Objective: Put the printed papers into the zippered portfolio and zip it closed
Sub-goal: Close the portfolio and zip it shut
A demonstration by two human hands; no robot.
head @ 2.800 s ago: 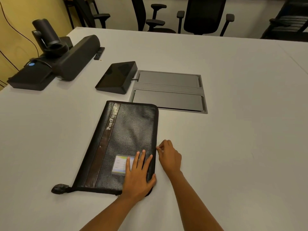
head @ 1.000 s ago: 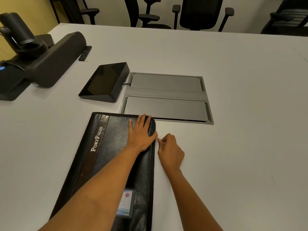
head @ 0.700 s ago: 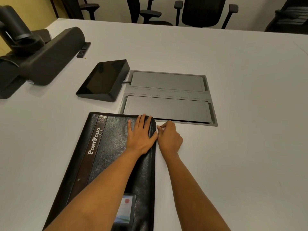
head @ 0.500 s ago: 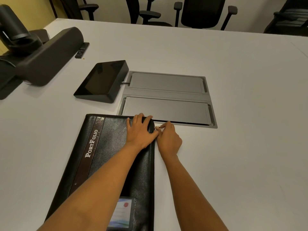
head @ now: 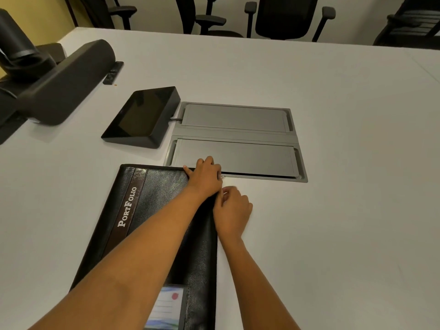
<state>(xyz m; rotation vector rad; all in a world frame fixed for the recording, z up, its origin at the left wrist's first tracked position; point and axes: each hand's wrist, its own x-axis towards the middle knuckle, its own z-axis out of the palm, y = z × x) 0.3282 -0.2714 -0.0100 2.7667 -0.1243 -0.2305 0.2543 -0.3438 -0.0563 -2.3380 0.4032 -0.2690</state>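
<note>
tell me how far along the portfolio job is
Looks done: no loose papers on the table, and the portfolio lies shut. In hand: the left hand covers its far right corner, the right hand is beside its right edge. Left: whether zipping is finished, which the hands hide.

Only readable text: "PortFolio", white capitals, running lengthwise along the brown strip (head: 123, 213) near the left edge of the black portfolio (head: 162, 194). Card (head: 166, 308) in its window pocket, near edge, carries print too blurred to read.
</note>
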